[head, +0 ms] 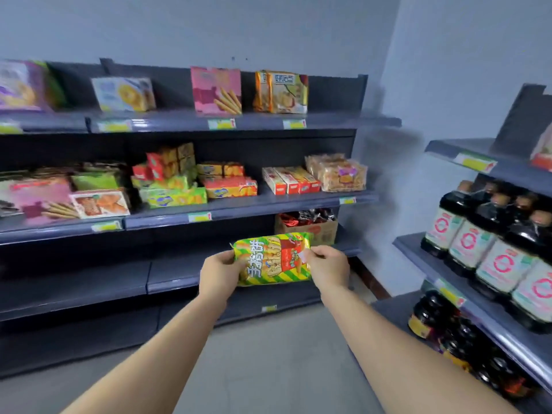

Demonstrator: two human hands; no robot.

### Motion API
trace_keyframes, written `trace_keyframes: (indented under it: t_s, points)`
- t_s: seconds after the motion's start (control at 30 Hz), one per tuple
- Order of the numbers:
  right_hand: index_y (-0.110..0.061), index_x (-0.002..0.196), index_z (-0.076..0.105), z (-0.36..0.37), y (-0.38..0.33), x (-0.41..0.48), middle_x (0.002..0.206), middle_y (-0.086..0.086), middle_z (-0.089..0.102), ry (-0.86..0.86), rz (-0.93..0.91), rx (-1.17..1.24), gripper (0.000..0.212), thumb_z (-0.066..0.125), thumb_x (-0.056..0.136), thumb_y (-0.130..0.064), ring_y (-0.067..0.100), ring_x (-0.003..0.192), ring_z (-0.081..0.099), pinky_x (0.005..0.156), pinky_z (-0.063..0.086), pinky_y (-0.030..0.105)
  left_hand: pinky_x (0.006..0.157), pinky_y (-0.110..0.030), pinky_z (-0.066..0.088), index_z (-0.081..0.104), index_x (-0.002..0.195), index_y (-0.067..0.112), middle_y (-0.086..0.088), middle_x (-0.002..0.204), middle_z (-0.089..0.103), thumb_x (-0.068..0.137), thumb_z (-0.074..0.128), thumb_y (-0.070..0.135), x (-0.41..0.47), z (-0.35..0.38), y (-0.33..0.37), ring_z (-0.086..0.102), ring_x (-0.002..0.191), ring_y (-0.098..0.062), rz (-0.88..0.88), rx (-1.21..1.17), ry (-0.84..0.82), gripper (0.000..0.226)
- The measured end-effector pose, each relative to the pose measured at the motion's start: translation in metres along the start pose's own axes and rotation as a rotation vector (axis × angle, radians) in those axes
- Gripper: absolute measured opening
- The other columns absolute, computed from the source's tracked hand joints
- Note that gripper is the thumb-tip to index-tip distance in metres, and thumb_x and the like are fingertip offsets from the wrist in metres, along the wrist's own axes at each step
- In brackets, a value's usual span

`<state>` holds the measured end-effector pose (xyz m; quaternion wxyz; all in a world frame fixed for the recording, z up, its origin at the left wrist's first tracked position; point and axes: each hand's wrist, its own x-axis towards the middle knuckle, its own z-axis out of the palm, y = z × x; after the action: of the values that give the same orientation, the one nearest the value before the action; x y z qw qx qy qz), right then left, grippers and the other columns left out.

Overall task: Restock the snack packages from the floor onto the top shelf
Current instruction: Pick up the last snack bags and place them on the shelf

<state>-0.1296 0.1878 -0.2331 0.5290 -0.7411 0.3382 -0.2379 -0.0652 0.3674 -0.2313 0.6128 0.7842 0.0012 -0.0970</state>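
A yellow-and-green striped snack bag (273, 258) with a red panel is held out in front of me, in front of the lower shelves. My left hand (219, 271) grips its left end and my right hand (327, 267) pinches its right end. The top shelf (328, 121) runs across the upper part of the view. It carries a pink wafer box (215, 91), an orange cracker pack (280, 91) and a pale blue box (123, 94), with a bare stretch at its right end.
The middle shelf (239, 208) is crowded with biscuit boxes and packs. A cardboard box (307, 227) of red packets sits on the lower shelf. Dark sauce bottles (490, 234) fill the rack on the right. Grey floor (268, 354) lies between the racks.
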Motion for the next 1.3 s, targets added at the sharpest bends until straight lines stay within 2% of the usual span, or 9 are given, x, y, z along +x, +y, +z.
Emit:
trace_keyframes:
  t_s: [0.2,0.33,0.43,0.63,0.83,0.97,1.13,1.23,1.3]
  points:
    - [-0.016,0.105,0.073,0.073,-0.067,0.018,0.105,-0.003,0.070,-0.189,-0.183,-0.089,0.024,0.067,0.087,-0.031,0.014,0.089,0.057,0.073,0.043,0.028,0.069,-0.026,0.050,0.068,0.097,0.023,0.009,0.082,0.069,0.096,0.054,0.015,0.026,-0.074,0.027,0.064,0.075,-0.011,0.056,0.014,0.201,0.016]
    - [-0.016,0.106,0.073,0.125,-0.107,0.009,0.105,-0.002,0.069,-0.289,-0.240,-0.083,0.024,0.068,0.087,-0.030,0.014,0.089,0.055,0.073,0.044,0.029,0.058,-0.023,0.046,0.065,0.120,0.021,0.008,0.088,0.068,0.098,0.046,0.015,0.039,-0.129,0.033,0.060,0.067,-0.010,0.038,0.036,0.335,0.029]
    - [-0.014,0.107,0.072,0.169,-0.132,-0.003,0.108,0.000,0.069,-0.347,-0.273,-0.031,0.025,0.069,0.086,-0.027,0.013,0.089,0.054,0.075,0.045,0.029,0.070,-0.027,0.051,0.060,0.129,0.020,0.008,0.095,0.068,0.098,0.042,0.013,0.048,-0.176,0.035,0.064,0.084,-0.015,0.021,0.051,0.387,0.036]
    - [-0.008,0.103,0.073,0.263,-0.189,-0.039,0.097,0.001,0.068,-0.462,-0.342,0.020,0.022,0.070,0.086,-0.021,0.015,0.087,0.053,0.076,0.042,0.028,0.064,-0.019,0.047,0.053,0.137,0.016,-0.001,0.123,0.065,0.099,0.038,0.007,0.071,-0.275,0.036,0.062,0.096,-0.012,0.035,0.026,0.481,0.042]
    - [-0.009,0.104,0.073,0.370,-0.252,-0.075,0.104,0.002,0.071,-0.504,-0.414,0.056,0.022,0.070,0.086,-0.022,0.017,0.091,0.057,0.081,0.045,0.031,0.073,-0.019,0.046,0.056,0.133,0.011,0.000,0.118,0.066,0.096,0.041,0.003,0.101,-0.387,0.042,0.062,0.099,-0.013,0.069,-0.027,0.550,0.041]
    - [-0.009,0.101,0.074,0.434,-0.292,-0.102,0.106,0.004,0.072,-0.521,-0.460,0.065,0.020,0.070,0.086,-0.021,0.018,0.089,0.059,0.071,0.045,0.026,0.066,-0.018,0.050,0.060,0.127,0.011,0.005,0.095,0.067,0.096,0.043,0.002,0.114,-0.456,0.051,0.063,0.077,-0.004,0.103,-0.054,0.610,0.037]
    - [-0.011,0.105,0.073,0.508,-0.335,-0.125,0.109,0.004,0.070,-0.538,-0.491,0.065,0.020,0.068,0.088,-0.021,0.016,0.091,0.057,0.076,0.043,0.027,0.085,-0.032,0.056,0.064,0.121,0.011,0.005,0.086,0.068,0.095,0.048,0.003,0.137,-0.529,0.060,0.069,0.081,-0.013,0.096,-0.128,0.642,0.031]
    - [-0.011,0.103,0.073,0.554,-0.361,-0.132,0.108,0.003,0.071,-0.555,-0.520,0.070,0.019,0.068,0.088,-0.021,0.015,0.089,0.056,0.078,0.045,0.028,0.069,-0.023,0.053,0.061,0.107,0.020,0.006,0.085,0.066,0.097,0.047,0.004,0.157,-0.571,0.064,0.064,0.073,-0.005,0.116,-0.113,0.665,0.024]
    - [-0.012,0.101,0.073,0.582,-0.377,-0.134,0.106,0.003,0.071,-0.556,-0.530,0.083,0.018,0.069,0.087,-0.021,0.015,0.088,0.057,0.080,0.048,0.030,0.066,-0.019,0.049,0.061,0.114,0.019,0.006,0.085,0.063,0.097,0.046,0.003,0.172,-0.595,0.068,0.060,0.070,-0.002,0.135,-0.103,0.694,0.027]
